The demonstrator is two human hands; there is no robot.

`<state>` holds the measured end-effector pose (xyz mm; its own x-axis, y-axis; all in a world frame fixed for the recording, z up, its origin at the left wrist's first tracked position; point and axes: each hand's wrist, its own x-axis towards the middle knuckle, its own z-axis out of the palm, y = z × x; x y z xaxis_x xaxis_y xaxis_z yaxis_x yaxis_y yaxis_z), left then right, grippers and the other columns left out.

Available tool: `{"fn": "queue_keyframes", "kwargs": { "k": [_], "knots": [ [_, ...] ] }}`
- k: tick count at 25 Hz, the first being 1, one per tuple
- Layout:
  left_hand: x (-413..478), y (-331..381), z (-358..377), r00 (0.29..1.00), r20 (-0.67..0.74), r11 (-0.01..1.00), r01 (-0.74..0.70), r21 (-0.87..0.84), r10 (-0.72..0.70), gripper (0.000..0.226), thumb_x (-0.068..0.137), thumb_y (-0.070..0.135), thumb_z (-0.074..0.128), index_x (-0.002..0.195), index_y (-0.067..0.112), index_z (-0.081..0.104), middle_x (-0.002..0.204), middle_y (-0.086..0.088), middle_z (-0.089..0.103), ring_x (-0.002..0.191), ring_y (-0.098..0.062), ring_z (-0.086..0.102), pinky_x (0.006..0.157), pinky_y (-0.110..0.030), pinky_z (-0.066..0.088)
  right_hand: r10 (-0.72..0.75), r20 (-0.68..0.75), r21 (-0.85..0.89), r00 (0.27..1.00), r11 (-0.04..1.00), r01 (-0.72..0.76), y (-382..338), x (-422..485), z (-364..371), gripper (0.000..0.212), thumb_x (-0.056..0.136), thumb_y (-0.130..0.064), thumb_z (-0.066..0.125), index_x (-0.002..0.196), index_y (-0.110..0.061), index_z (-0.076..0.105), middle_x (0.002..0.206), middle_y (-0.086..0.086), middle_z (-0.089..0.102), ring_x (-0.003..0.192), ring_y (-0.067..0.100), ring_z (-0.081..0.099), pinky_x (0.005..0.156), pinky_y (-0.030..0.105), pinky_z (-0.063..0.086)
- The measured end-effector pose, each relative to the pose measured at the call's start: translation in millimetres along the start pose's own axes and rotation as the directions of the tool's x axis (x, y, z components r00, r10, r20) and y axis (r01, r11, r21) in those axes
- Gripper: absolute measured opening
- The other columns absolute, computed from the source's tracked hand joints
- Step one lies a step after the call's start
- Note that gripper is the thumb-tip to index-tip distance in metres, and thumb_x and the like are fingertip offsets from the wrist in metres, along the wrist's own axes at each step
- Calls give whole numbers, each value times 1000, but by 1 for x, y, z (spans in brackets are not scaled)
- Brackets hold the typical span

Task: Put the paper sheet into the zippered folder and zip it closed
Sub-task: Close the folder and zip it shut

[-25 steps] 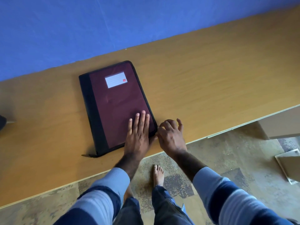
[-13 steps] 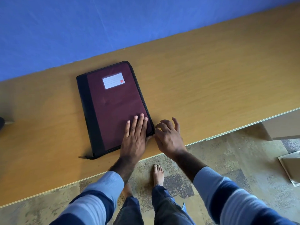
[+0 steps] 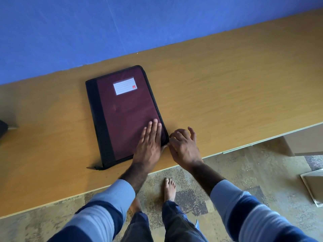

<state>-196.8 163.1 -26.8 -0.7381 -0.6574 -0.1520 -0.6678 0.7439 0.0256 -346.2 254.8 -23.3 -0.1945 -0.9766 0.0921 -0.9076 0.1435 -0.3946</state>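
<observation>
Two hands meet at the lower centre of the frame. The left hand (image 3: 150,145) lies flat, palm down, fingers straight and together, pressing on the lower right corner of a zippered folder (image 3: 125,116). The right hand (image 3: 183,145) sits just beside that same corner, fingers curled with the fingertips at the folder's edge; whether they pinch the zipper pull there cannot be told, as the pull is hidden.

The folder lies closed and flat on a wooden bench (image 3: 227,95), left of centre, tilted slightly. Its cover is dark maroon with a black spine strip down its left side and a white label (image 3: 125,86) near the top. A black zipper tail (image 3: 94,167) sticks out at its lower left corner. The paper sheet does not show.

Both forearms wear sleeves (image 3: 111,203) striped light and dark blue. Below the bench edge, a bare foot (image 3: 169,189) stands on a mottled floor (image 3: 262,172). A blue wall (image 3: 122,23) fills the upper frame.
</observation>
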Motion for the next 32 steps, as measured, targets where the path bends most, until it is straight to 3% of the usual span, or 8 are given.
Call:
{"fn": "queue_keyframes", "kwargs": {
  "k": [2, 6, 10, 20, 22, 26, 32],
  "knots": [
    [-2, 0, 2, 999, 6, 999, 35, 14, -35, 81, 105, 56, 20, 160, 0, -2, 169, -20, -6, 158, -34, -2, 129, -46, 8, -3, -5, 0, 1000, 1000, 3, 0, -1, 1, 14, 94, -23, 56, 93, -15, 67, 106, 0, 66, 118, 27, 56, 114, 63, 26],
    [-1, -1, 1, 1000, -11, 1000, -4, -17, 4, 74, 106, 46, 34, 161, 3, 9, 170, -16, 5, 158, -33, 8, 128, -46, 16, 8, -22, -49, 1000, 999, -9, 4, 3, 1, 17, 98, -25, 50, 95, -15, 64, 105, 0, 67, 118, 27, 55, 114, 66, 23],
    [-1, 1, 0, 1000, -9, 999, -9, -30, 9, 72, 104, 43, 37, 161, 4, 15, 170, -14, 10, 157, -32, 13, 128, -45, 17, 48, -58, -66, 997, 996, -52, 6, 17, 0, 7, 95, -18, 58, 98, -16, 64, 104, 2, 69, 113, 29, 59, 112, 68, 27],
    [5, 5, -3, 1000, -26, 1000, -12, -15, 11, 66, 106, 37, 35, 159, 3, 18, 169, -17, 14, 156, -34, 17, 126, -46, 21, 37, 47, -135, 998, 990, -30, 13, 53, -6, 17, 95, -19, 53, 103, -15, 67, 108, 4, 66, 119, 30, 56, 116, 69, 21],
    [8, 12, -4, 999, -30, 1000, 17, -20, -17, 66, 107, 39, 31, 159, 1, 19, 169, -18, 13, 157, -34, 16, 126, -48, 23, 19, 35, -120, 999, 993, -15, 15, 53, -6, 16, 93, -15, 56, 105, -13, 67, 109, 5, 67, 120, 31, 56, 115, 69, 23],
    [11, 19, -8, 982, -3, 982, 187, -35, -188, 86, 104, 60, 27, 160, -3, 9, 169, -24, 3, 158, -35, 7, 128, -48, 15, -69, 31, -102, 997, 992, 71, 16, 42, -3, 18, 85, -3, 64, 102, -9, 67, 109, 4, 69, 122, 30, 56, 114, 67, 27],
    [8, 16, -6, 988, -7, 988, 152, -9, -152, 84, 105, 59, 21, 159, -4, 8, 168, -25, 2, 157, -36, 7, 128, -49, 16, -149, -11, -78, 989, 986, 147, 18, 28, -3, 8, 90, -8, 66, 95, -13, 69, 114, 2, 70, 124, 29, 57, 112, 66, 29]
  ]
}}
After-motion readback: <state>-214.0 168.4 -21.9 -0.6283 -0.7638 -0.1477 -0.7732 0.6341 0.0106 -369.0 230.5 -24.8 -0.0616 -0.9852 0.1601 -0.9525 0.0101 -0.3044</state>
